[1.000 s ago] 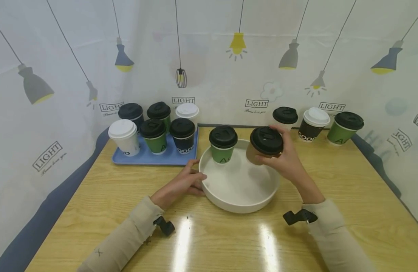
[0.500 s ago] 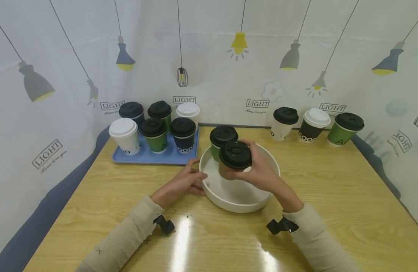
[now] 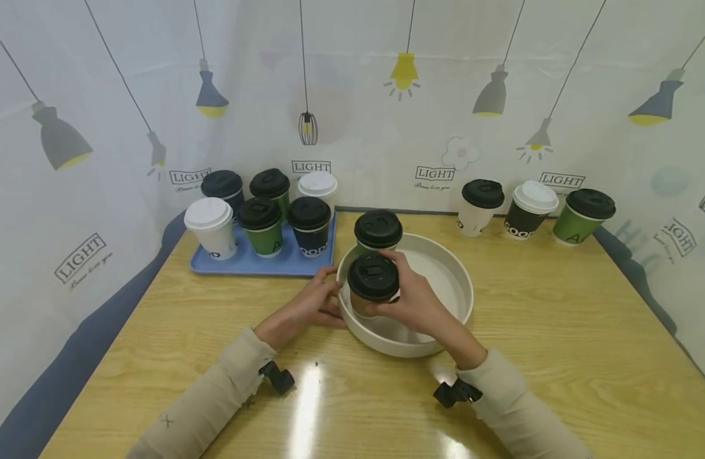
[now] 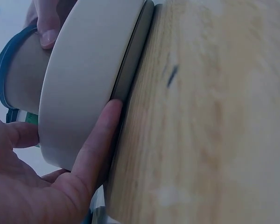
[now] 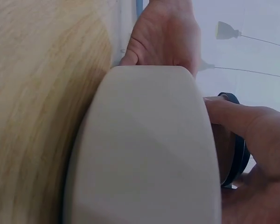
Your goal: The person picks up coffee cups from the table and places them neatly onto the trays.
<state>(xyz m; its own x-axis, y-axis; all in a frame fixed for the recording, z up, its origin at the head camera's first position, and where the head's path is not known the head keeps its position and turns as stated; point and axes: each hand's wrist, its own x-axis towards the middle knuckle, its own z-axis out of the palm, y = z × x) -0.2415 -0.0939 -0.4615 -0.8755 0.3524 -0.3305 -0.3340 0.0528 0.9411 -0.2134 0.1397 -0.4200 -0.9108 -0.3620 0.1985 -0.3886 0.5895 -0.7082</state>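
A brown paper cup with a black lid (image 3: 373, 278) is low inside the near left of a round off-white tray (image 3: 444, 271). My right hand (image 3: 418, 305) grips this cup from the right, thumb in front and fingers behind. Just behind it in the tray stands a green cup with a black lid (image 3: 378, 229), partly hidden by the brown one. At the tray's left side my left hand (image 3: 303, 307) holds the wall. In the left wrist view its thumb touches the rim and the index finger (image 4: 100, 135) lies along the tray's lower edge.
A blue rectangular tray (image 3: 255, 266) at the left carries several lidded cups in two rows. At the back right stand a white cup (image 3: 473, 220), a black cup with a white lid (image 3: 524, 220) and a green cup (image 3: 576, 223). A printed curtain (image 3: 364, 115) hangs behind the table.
My right hand has carried the brown cup leftward and nearer across the tray, from its back right to the near left, in front of the green cup. The left hand stays at the tray's side.
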